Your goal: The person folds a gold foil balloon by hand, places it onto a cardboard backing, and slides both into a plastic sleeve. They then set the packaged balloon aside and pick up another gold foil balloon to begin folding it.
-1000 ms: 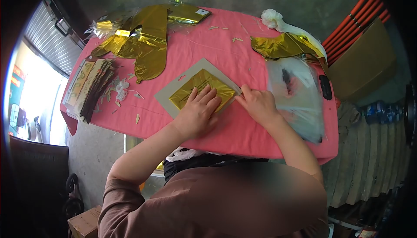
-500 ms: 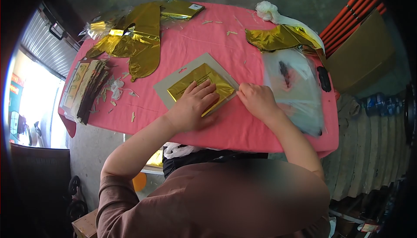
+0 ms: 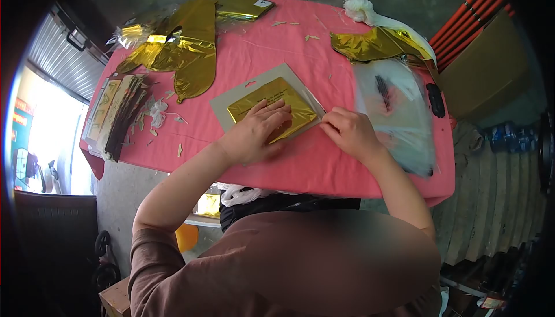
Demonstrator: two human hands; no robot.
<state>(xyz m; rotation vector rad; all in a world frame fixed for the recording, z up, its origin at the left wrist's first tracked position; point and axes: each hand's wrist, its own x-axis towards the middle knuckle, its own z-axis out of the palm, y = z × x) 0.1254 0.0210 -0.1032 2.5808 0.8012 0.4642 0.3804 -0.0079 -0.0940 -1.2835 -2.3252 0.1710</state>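
A folded gold foil balloon (image 3: 274, 94) with dark printed lines lies on a grey backing card (image 3: 222, 109) that has a hang hole. Together they form a flat package, turned at an angle near the table's front. My left hand (image 3: 257, 135) rests on the gold foil, palm down with fingers stretched out. At the package's right corner, my right hand (image 3: 351, 134) is closed in a pinch on its edge, where a thin pale strip runs. My fingers hide whether that edge is card or clear film.
On the pink-covered table (image 3: 260, 48), unfolded gold foil (image 3: 196, 57) lies back left, with more gold foil (image 3: 376, 44) back right. Clear plastic bags (image 3: 399, 126) lie right, beside a black object (image 3: 435, 100). A stack of cards (image 3: 115, 115) stands left, near scattered scraps.
The view has shifted slightly. My left hand stays flat on the foil, and my right hand remains pinched at the package's right corner, its fingers turned a little.
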